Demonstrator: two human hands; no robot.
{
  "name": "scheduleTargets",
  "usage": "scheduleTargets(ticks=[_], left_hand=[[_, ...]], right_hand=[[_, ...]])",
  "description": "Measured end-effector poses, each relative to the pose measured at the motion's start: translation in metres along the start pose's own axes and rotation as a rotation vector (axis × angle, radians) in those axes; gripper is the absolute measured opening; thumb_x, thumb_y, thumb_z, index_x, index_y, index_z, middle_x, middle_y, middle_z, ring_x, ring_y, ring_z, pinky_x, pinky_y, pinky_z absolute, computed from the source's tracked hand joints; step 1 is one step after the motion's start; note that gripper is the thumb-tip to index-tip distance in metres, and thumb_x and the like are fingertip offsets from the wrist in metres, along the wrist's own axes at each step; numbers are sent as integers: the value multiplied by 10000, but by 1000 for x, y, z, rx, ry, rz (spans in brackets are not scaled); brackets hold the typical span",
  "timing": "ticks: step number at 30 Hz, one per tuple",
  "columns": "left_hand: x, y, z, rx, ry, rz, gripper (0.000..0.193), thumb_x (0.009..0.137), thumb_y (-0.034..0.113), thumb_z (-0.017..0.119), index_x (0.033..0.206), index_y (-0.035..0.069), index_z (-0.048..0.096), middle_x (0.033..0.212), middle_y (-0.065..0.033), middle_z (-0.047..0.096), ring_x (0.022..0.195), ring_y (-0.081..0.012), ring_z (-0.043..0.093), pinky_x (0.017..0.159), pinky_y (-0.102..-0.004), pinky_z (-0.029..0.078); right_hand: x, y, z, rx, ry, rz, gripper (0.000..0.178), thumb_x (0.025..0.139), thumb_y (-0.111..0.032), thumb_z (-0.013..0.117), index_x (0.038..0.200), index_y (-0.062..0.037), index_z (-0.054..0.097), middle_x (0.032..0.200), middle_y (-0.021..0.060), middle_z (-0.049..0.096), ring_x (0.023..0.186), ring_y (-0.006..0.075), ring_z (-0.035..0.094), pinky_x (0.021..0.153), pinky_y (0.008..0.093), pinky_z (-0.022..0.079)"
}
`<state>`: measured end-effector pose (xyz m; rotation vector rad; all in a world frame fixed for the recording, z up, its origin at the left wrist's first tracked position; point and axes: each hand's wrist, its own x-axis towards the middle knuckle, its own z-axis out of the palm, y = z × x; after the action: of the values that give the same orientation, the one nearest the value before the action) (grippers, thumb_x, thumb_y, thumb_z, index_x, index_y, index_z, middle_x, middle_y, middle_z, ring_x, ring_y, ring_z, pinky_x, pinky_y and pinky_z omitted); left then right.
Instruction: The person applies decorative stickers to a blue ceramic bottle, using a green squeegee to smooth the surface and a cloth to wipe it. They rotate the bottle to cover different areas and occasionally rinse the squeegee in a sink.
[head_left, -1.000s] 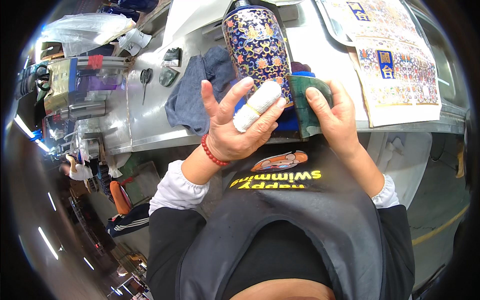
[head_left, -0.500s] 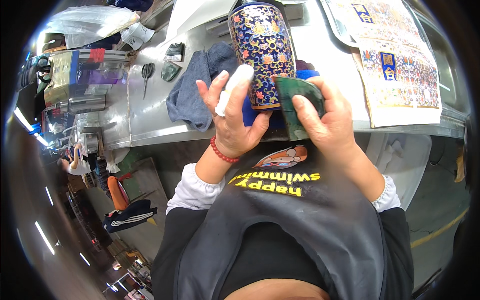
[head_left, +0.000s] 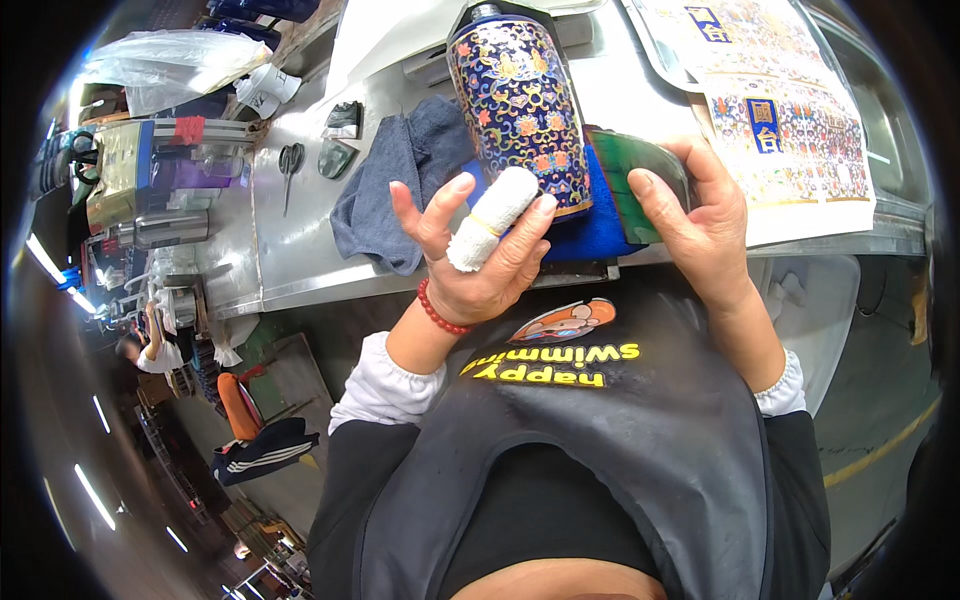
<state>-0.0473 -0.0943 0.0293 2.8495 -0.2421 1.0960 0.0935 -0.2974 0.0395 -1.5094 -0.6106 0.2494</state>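
Note:
A dark blue bottle (head_left: pixel 525 110) with a colourful floral pattern lies on a blue cloth (head_left: pixel 598 232), its neck pointing away from me. By its near end is my left hand (head_left: pixel 480 245), fingers spread and holding nothing; one finger is wrapped in a white covering (head_left: pixel 492 220) with a yellow band. A flat dark green scraper (head_left: pixel 635 180) with a rounded side is gripped between the thumb and fingers of my right hand (head_left: pixel 700 205), just right of the bottle. Part of the scraper is hidden by that hand.
A grey-blue towel (head_left: pixel 385 190) lies left of the bottle on the metal table (head_left: pixel 235 265). Scissors (head_left: pixel 290 170) and a small dark green piece (head_left: pixel 336 157) lie further left. Patterned printed sheets (head_left: pixel 790 150) are at the right. Below them stands a white bin (head_left: pixel 825 310). Another person (head_left: pixel 155 345) is far left.
My right hand has moved right with the scraper, away from the bottle. My left hand has come down off the bottle's side, and the bottle's near end has shifted right.

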Motion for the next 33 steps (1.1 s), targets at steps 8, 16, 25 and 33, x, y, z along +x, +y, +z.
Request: scheduleTargets(ticks=[8, 16, 25, 33], left_hand=[[11, -8, 3, -96, -24, 42, 328, 843, 259, 753, 1170, 235, 760, 1241, -19, 687, 1267, -295, 496, 1238, -610, 47], [12, -17, 8, -114, -89, -270, 953, 729, 499, 818, 1501, 52, 482, 1458, -179, 522, 1397, -398, 355, 1207, -600, 10], [26, -13, 1, -36, -142, -269, 1111, 694, 632, 815, 1509, -16, 428, 1450, -195, 521, 1407, -407, 346, 1190, -656, -26], [14, -16, 5, -53, -141, -333, 1164, 705, 695, 781, 1530, -16, 371, 1460, -229, 476, 1403, -414, 343, 1178, -684, 1]], right_hand=[[3, -1, 0, -185, -44, -226, 202, 897, -38, 740, 1085, -6, 673, 922, 43, 616, 821, 137, 582, 761, 267, 471], [12, -17, 1, -469, -392, -774, 333, 692, -113, 773, 1022, -119, 723, 884, 18, 574, 775, 203, 577, 779, 384, 423], [45, -14, 5, -584, -97, -601, 380, 713, 68, 788, 1069, -57, 736, 844, 79, 611, 763, 222, 603, 641, 322, 475], [95, -42, 15, -480, -153, -365, 273, 782, -66, 787, 1047, -91, 725, 845, 87, 634, 827, 285, 638, 741, 378, 483]])
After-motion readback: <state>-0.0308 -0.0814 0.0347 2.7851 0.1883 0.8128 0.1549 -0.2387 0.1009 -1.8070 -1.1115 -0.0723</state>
